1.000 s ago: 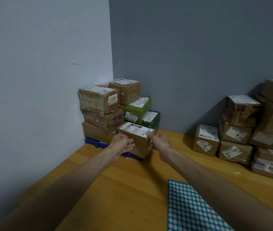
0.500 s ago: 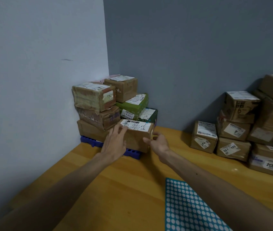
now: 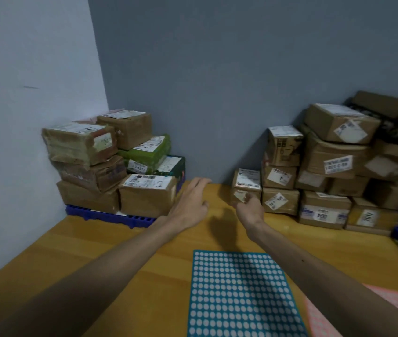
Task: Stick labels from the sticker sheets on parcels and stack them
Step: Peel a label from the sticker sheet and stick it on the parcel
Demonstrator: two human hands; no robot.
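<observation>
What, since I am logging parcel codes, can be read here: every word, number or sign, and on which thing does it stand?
"4311", with unclear marks before it: on the white label on the front of the green parcel.
"004": on the front label of the low brown parcel at the right.
The wide label and all other labels: print too blurred to read.

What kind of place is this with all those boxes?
Probably a mailroom or stockroom corner: taped parcels with shipping labels are piled against the wall, some on a blue pallet, and a teal sticker sheet lies on the wooden table.
</observation>
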